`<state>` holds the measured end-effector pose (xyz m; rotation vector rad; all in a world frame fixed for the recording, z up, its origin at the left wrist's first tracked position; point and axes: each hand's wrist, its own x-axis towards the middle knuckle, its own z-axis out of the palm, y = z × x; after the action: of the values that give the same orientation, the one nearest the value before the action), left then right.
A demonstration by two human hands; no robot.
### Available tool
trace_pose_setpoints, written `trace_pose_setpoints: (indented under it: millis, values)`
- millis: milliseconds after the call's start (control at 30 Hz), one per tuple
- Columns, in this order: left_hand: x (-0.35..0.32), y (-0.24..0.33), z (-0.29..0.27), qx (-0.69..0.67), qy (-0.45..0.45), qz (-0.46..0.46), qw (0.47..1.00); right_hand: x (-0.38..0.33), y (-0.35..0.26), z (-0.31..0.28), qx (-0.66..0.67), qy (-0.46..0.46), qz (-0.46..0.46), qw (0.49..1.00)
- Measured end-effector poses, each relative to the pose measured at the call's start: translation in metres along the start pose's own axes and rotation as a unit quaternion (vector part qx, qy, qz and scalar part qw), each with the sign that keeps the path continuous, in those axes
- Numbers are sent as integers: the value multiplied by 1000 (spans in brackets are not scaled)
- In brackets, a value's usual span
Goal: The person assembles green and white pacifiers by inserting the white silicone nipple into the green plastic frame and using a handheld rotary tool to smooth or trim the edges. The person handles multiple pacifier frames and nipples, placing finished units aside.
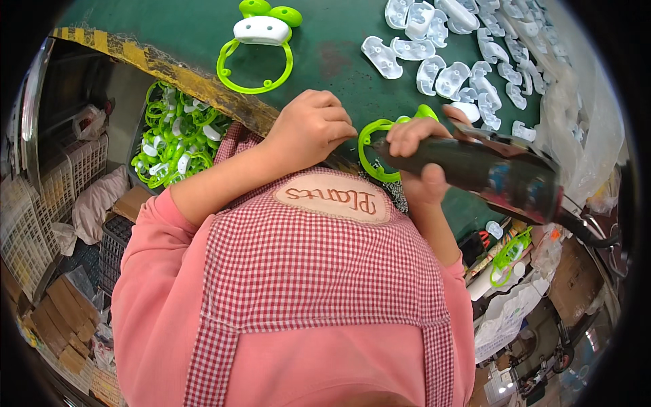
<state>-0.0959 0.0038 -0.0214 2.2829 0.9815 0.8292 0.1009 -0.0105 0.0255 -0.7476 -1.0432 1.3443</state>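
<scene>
The right hand is wrapped around a dark powered screwdriver, its fingers on the far side of the tool and its thumb on the near side; the tool's narrow end points left, and a black cord runs from its other end toward the right. Under and just left of that hand, at the near edge of the green surface, is a bright green ring piece, partly hidden by the fingers and the tool. The left hand is just to the left of the ring piece, its fingers curled narrow and their tips near the ring; whether they pinch anything small, I cannot tell. Farther off and to the left on the surface lies a green ring toy with a white front part and rounded green knobs at its far end. White plastic shells lie scattered at the far right, beside a clear plastic bag. A worn yellow-and-black band runs along the surface's left edge. Below that edge, on the left, sits a heap of green and white pieces, and another green piece lies at the near right.
</scene>
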Motion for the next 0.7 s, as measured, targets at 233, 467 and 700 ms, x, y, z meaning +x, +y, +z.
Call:
trace_pose_setpoints:
  millis: [233, 467, 700]
  values:
    - [-1, 0, 8, -22, -66, -1, 998, -11, 8, 1, -45, -29, 4, 999]
    - [-5, 4, 4, -78, -69, -35, 994, -10, -9, 0, 25, 21, -26, 999]
    - [11, 12, 7, -142, -64, -64, 986, 2, -36, 0, 0, 3, -80, 997]
